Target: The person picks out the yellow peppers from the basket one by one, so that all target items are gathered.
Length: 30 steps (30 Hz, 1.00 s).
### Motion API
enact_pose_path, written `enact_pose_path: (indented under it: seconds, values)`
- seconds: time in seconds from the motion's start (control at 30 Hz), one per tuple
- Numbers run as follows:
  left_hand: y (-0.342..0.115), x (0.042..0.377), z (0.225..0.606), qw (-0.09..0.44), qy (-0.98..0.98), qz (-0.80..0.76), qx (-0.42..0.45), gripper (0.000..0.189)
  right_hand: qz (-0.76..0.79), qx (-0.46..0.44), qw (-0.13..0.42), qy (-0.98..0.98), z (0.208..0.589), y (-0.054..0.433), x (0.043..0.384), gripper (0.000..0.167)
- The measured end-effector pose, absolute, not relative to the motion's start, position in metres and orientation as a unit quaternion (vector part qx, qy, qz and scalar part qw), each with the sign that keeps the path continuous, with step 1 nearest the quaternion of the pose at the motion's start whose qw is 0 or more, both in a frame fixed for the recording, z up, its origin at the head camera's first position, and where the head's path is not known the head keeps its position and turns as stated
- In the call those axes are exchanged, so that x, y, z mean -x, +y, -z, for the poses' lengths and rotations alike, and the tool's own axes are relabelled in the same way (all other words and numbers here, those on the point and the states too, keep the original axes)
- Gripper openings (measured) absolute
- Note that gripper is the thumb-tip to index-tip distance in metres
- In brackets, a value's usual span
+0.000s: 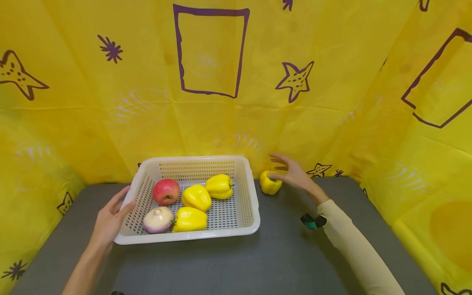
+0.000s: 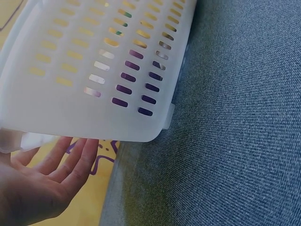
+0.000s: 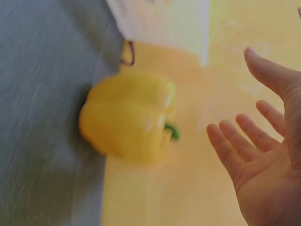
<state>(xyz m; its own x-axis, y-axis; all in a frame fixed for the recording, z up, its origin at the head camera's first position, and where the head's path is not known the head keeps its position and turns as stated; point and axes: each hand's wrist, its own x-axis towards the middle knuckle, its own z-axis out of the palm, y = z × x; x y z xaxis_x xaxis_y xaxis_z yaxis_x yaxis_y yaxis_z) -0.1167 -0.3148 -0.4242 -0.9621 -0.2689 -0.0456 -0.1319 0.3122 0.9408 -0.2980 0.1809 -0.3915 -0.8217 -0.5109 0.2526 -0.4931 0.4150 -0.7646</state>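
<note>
A white plastic basket (image 1: 188,235) stands on the grey table. My left hand (image 1: 107,221) grips its left rim, thumb over the edge and fingers along the outside; the left wrist view shows those fingers (image 2: 77,162) by the basket wall. Inside lie a red apple (image 1: 166,191), a white and purple turnip (image 1: 157,220) and three yellow bell peppers (image 1: 196,197). Right of the basket another yellow bell pepper (image 1: 269,182) sits on the table. Over it my right hand (image 1: 293,174) has its fingers spread, and the right wrist view shows a gap between hand and pepper (image 3: 127,117).
Yellow cloth (image 1: 221,123) with purple drawings hangs behind the table (image 1: 236,266) and along both sides. A black and green band (image 1: 313,221) shows beside my right sleeve (image 1: 354,241). The basket's right wall is close to the lone pepper.
</note>
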Motion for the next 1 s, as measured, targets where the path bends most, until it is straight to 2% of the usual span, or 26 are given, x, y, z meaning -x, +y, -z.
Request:
enact_pose_path:
  seconds: [0.23,0.7,0.87,1.0]
  values:
    - [-0.314,0.116,0.425,0.055,-0.805,0.577,-0.125,0.068,0.43,0.349,-0.003,0.833,0.377,0.148,0.293,0.075]
    - [-0.315,0.117,0.423,0.059,-0.807,0.573,-0.128,0.067,0.399,0.363,0.048,0.841,0.339,0.095,0.293,0.081]
    - [-0.315,0.117,0.423,0.053,-0.806,0.574,-0.133,0.066,0.387,0.359,0.08,0.846,0.338,0.084,0.292,0.081]
    - [-0.315,0.116,0.424,0.049,-0.806,0.575,-0.132,0.068,0.384,0.352,0.082,0.85,0.342,0.073,0.292,0.078]
